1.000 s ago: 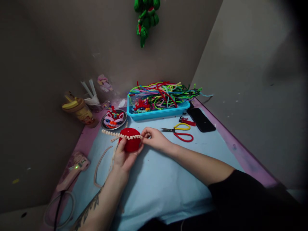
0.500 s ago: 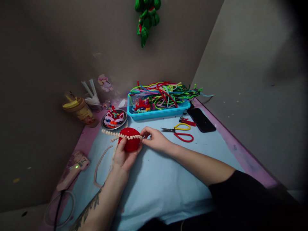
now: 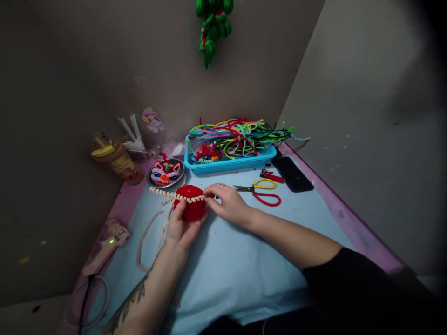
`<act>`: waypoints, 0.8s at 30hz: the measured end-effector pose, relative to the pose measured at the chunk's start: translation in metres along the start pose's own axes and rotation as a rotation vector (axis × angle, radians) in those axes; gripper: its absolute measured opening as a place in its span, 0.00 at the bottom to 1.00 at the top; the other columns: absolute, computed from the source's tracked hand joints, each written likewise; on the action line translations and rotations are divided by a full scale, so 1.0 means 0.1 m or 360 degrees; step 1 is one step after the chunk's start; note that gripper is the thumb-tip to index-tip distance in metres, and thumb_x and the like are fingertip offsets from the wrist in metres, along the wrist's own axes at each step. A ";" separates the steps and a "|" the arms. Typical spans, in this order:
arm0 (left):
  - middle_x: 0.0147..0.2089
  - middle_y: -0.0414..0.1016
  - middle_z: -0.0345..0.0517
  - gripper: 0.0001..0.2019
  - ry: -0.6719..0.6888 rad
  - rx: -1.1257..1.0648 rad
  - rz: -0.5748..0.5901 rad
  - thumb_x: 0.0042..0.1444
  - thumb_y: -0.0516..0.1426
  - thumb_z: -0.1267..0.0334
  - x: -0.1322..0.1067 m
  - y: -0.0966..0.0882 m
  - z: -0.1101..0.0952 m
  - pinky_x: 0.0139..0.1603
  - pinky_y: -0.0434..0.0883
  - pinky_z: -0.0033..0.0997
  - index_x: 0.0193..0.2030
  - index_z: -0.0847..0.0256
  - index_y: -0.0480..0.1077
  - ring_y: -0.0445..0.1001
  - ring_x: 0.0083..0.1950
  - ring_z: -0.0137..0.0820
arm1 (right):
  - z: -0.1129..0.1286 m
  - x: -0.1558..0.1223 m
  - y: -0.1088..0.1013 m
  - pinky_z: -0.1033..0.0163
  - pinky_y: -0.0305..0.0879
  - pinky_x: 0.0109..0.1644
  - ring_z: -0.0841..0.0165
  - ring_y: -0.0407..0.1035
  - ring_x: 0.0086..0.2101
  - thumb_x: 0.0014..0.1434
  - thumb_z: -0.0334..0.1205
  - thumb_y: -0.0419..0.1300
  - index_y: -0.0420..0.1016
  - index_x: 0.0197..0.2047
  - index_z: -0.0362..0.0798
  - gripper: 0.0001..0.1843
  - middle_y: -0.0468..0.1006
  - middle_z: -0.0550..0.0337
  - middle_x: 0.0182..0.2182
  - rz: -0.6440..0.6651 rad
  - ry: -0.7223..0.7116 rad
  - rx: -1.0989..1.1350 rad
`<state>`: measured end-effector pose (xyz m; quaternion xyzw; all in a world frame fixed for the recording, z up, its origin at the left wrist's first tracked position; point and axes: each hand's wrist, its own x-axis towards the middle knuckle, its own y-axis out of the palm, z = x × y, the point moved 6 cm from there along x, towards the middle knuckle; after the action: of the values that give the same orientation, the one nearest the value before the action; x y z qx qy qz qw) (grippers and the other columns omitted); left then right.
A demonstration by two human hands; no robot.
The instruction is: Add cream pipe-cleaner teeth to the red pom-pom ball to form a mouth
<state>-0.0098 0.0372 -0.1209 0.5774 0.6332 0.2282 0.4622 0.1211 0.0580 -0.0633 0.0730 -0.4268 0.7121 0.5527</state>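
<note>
A round red fuzzy piece [image 3: 190, 208] sits in my left hand [image 3: 182, 227], whose fingers wrap around its underside. A cream twisted pipe-cleaner strand [image 3: 166, 193] runs along the red piece's upper edge and sticks out to the left. My right hand [image 3: 227, 204] pinches the right end of that strand against the red piece. Both hands hover just above the light blue mat [image 3: 226, 260].
A blue tray [image 3: 230, 164] heaped with coloured pipe cleaners stands at the back. Scissors [image 3: 260, 191] and a black phone [image 3: 292, 173] lie to the right. A small plate with a colourful figure [image 3: 165, 172], a cup [image 3: 117, 160] and a pink glue gun [image 3: 106, 246] are on the left.
My right hand has slid slightly left along the strand toward the red piece. The left hand and red piece have barely shifted.
</note>
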 end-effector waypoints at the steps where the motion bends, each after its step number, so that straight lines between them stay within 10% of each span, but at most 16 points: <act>1: 0.43 0.80 0.44 0.14 0.0003 0.0013 -0.0016 0.56 0.59 0.69 0.00 -0.01 0.00 0.51 0.73 0.46 0.50 0.54 0.72 0.77 0.46 0.37 | -0.02 0.00 0.01 0.62 0.65 0.44 0.67 0.70 0.36 0.60 0.29 0.55 0.72 0.37 0.48 0.06 0.78 0.57 0.33 0.0006 0.0044 0.0005; 14: 0.41 0.79 0.48 0.22 0.0439 0.0957 0.0048 0.41 0.69 0.68 -0.12 0.17 -0.12 0.44 0.71 0.31 0.46 0.65 0.74 0.76 0.41 0.36 | 0.19 0.08 -0.34 0.64 0.66 0.37 0.69 0.70 0.34 0.57 0.34 0.58 0.72 0.38 0.49 0.05 0.77 0.59 0.32 -0.0150 0.0230 0.0285; 24: 0.41 0.79 0.46 0.27 0.0531 0.1202 0.0075 0.33 0.70 0.76 -0.22 0.33 -0.05 0.43 0.69 0.32 0.44 0.61 0.73 0.76 0.40 0.38 | 0.30 0.01 -0.23 0.63 0.67 0.38 0.68 0.72 0.35 0.57 0.35 0.60 0.71 0.41 0.50 0.07 0.78 0.60 0.34 -0.0223 0.0207 0.0151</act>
<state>0.0008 0.0250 -0.0841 0.6759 0.7252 0.0809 0.1037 0.1289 0.0389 -0.0323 0.0825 -0.3496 0.6944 0.6235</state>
